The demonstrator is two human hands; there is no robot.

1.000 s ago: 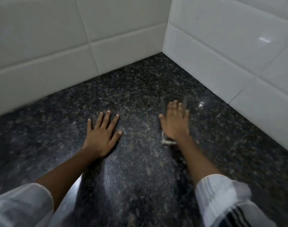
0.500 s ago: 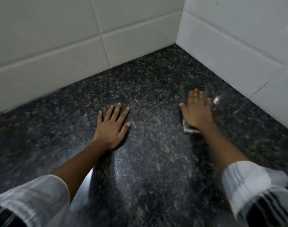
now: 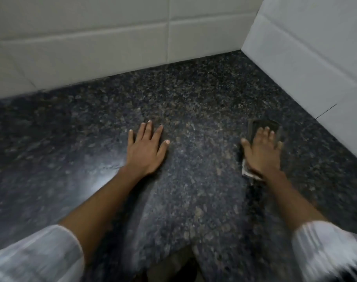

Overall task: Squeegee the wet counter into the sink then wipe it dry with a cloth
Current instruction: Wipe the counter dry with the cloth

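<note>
The dark speckled granite counter point(image 3: 194, 102) fills the view, with a sheen left of the middle. My left hand point(image 3: 146, 149) lies flat on it, fingers spread, holding nothing. My right hand point(image 3: 262, 151) presses flat on a small dark cloth point(image 3: 261, 124) to the right, near the side wall. The cloth's dark end shows past my fingertips and a pale edge shows under my wrist. The sink and the squeegee are out of view.
White tiled walls point(image 3: 112, 37) close the counter at the back and on the right point(image 3: 316, 47), meeting in a corner at the upper right. The counter's front edge shows at the bottom middle.
My right hand has slid the cloth to the right along the counter, closer to the side wall. The left hand stays planted. The view has shifted left.
</note>
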